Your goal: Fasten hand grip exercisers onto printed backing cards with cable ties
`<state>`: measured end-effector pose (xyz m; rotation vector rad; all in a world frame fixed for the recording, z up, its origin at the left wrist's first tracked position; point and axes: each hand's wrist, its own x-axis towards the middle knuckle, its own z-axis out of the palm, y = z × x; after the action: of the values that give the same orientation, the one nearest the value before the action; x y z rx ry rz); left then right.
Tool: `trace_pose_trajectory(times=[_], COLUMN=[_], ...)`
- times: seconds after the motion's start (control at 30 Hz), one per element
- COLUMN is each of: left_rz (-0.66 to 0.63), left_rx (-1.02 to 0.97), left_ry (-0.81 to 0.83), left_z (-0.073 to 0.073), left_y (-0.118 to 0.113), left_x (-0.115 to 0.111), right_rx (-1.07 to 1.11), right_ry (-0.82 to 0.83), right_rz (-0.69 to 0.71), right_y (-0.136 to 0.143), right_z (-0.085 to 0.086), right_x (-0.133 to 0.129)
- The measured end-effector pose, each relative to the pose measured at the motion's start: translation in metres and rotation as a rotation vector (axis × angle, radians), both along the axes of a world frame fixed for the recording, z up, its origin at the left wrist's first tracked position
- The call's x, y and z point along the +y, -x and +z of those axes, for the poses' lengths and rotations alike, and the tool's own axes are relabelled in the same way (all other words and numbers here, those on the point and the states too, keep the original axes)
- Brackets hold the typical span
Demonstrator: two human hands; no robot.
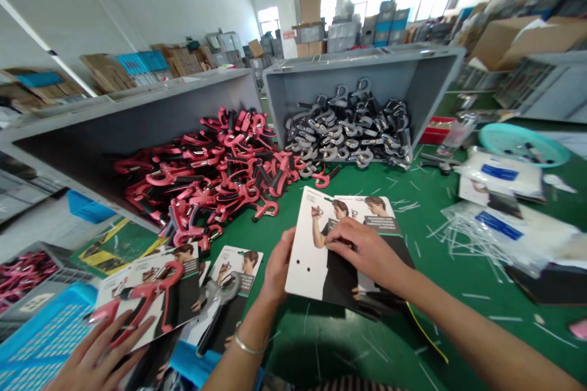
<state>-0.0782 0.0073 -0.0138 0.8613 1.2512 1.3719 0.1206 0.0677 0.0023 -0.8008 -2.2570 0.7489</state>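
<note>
My left hand [277,266] grips the left edge of a printed backing card [308,238], which is white and black with two small holes low down on its white part. A second, similar card [378,208] shows behind it at the right. Over the middle of the front card my right hand [362,250] is closed, its fingertips pinched together against the printed face; whatever they hold, if anything, is hidden. Left of my left hand lies a grey hand grip strengthener [224,290] on a card. A red hand grip strengthener [151,293] lies on another card, touched by another person's hand [98,357].
A grey crate [132,95] on its side spills red hand grips [229,162]; another crate [367,61] holds grey ones [348,128]. At right are loose white plastic ties [468,241], plastic bags [523,226] and a turquoise tray [504,131]. A blue basket [46,342] stands lower left.
</note>
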Motion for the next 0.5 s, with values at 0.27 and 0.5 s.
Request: trace_pose_trajectory(times=[0.27,0.5], left_rz=[-0.214,-0.112], left_rx=[-0.136,-0.157], left_ry=[0.278,0.241], left_z=[0.007,-0.006], left_y=[-0.001,-0.022], left_x=[0.002,0.005], right_rx=[0.303,-0.208], right_ry=[0.095,0.123], right_rz=[-0.127,-0.727], right_y=[-0.02,-0.174], right_z=[0.007,-0.055], right_x=[-0.007,0.014])
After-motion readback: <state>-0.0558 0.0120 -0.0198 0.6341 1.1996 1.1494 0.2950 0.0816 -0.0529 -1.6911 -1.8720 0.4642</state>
